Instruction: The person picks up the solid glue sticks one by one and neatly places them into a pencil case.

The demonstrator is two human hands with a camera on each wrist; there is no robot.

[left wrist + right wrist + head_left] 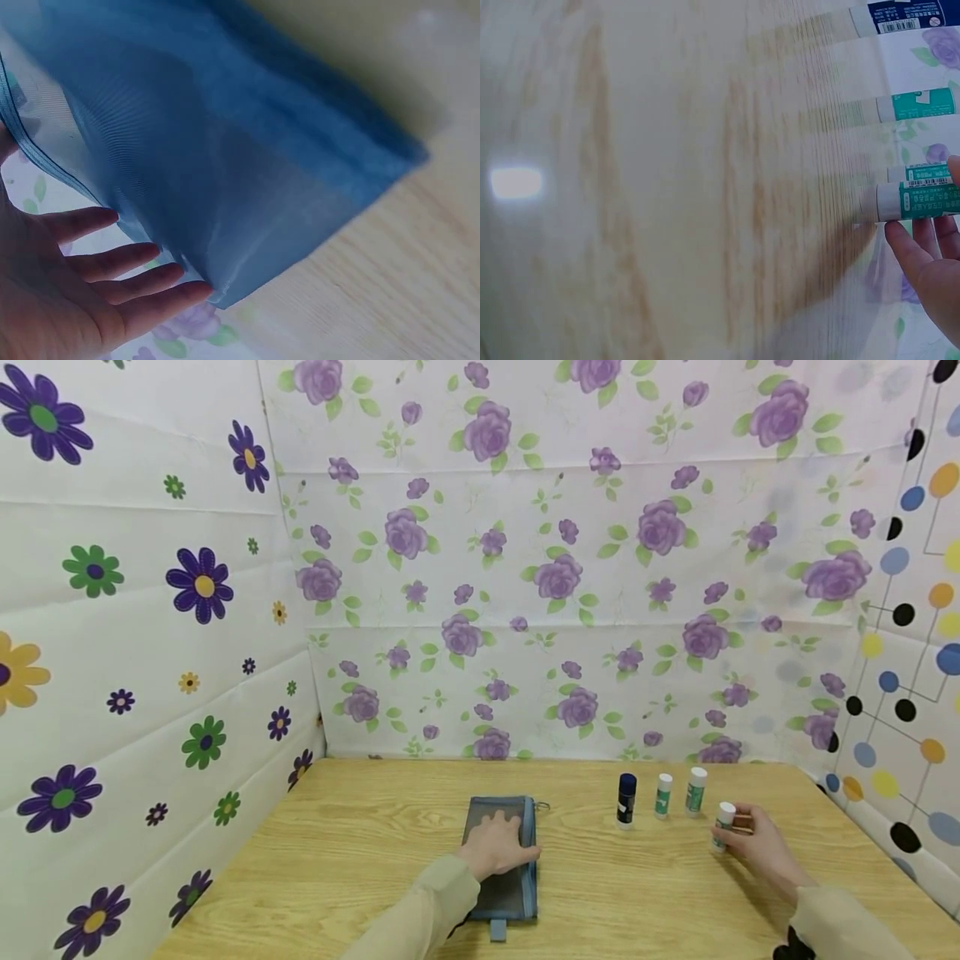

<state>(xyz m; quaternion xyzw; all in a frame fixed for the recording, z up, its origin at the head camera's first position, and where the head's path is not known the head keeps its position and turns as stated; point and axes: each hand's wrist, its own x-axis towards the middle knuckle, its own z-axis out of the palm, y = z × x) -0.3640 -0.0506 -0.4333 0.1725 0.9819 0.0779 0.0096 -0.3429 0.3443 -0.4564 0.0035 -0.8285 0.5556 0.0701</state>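
A blue-grey mesh zip pouch (501, 893) lies flat on the wooden table. My left hand (495, 850) is over it with fingers spread; in the left wrist view the straight fingers (133, 287) reach to the edge of the mesh. On the right, my right hand (767, 850) pinches an upright glue stick (723, 827) with a white cap and green label. Behind and left of it stand two more green-labelled glue sticks (663, 796) and a navy-capped one (626, 802). In the right wrist view, thumb and fingers grip the green label (928, 199).
The wooden table (360, 860) runs back to a wall of floral cloth (480, 693). Patterned cloth closes the left side (150, 693) and the right side (900, 710). A small ring (543, 806) is at the pouch's upper right corner.
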